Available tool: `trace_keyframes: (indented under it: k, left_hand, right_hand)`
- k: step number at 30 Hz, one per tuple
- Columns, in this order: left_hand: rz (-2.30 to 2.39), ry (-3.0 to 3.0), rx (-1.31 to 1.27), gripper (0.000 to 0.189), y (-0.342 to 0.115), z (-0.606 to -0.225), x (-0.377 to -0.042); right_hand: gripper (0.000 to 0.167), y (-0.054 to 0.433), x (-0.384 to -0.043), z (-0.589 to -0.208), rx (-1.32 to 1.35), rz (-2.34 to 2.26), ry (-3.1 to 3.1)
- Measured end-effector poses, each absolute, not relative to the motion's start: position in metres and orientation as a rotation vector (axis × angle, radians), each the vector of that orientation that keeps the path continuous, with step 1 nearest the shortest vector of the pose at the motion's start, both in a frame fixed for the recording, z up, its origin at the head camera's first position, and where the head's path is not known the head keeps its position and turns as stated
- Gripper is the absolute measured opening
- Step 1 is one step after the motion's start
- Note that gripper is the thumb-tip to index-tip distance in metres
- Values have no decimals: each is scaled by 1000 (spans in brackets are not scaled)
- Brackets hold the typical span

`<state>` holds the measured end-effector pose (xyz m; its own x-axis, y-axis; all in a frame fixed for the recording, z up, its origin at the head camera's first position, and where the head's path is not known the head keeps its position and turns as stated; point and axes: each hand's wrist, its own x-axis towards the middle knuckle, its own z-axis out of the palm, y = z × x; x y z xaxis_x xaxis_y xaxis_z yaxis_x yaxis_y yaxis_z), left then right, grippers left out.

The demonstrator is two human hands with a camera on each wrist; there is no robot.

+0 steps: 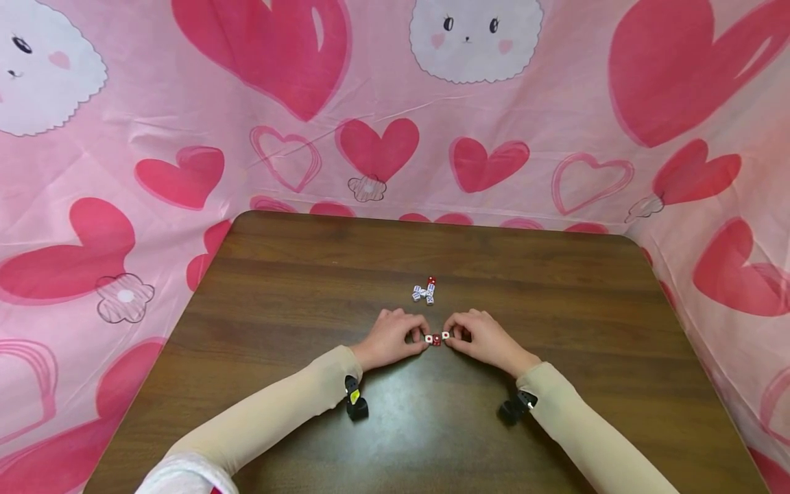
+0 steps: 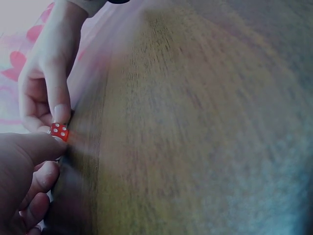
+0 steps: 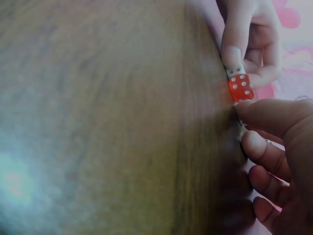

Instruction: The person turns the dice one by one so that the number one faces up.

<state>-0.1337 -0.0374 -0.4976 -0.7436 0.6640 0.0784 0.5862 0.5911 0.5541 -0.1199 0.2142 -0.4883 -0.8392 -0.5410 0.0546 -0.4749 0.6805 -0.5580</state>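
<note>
tabletop (image 1: 296,288): brown wood-grain, lower half of the frame; it looks smooth, so small dice would likely slide at a light nudge.
right hand (image 1: 484,337): right of centre, thumb and fingers pinching one end die; best moved inward gently and level.
left hand (image 1: 393,336): left of centre, fingers likewise pinching the other end die; best kept steady as a stop.
dice cluster (image 1: 430,290): several white and one red, loosely grouped just above the hands; knuckles should stay clear of it.
row of three: centre of the frame, between the fingertips; even pressure from both ends should help keep it straight.
red die (image 1: 437,339): middle of the row; too hard a squeeze could pop it out.
left white die (image 1: 428,339): beside the red one, near face worth squaring to it.
right white die (image 1: 446,335): sits slightly higher in the frame; whether it touches the red, i cannot tell.
</note>
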Motion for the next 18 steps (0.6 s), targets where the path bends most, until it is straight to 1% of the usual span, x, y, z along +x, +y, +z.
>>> trace_keyframes:
  k: [18]
  left_hand:
    - [865, 2681, 1040, 17, -37, -495, -132]
  right_hand:
    - [18, 211, -110, -492, -906, -900, 2823]
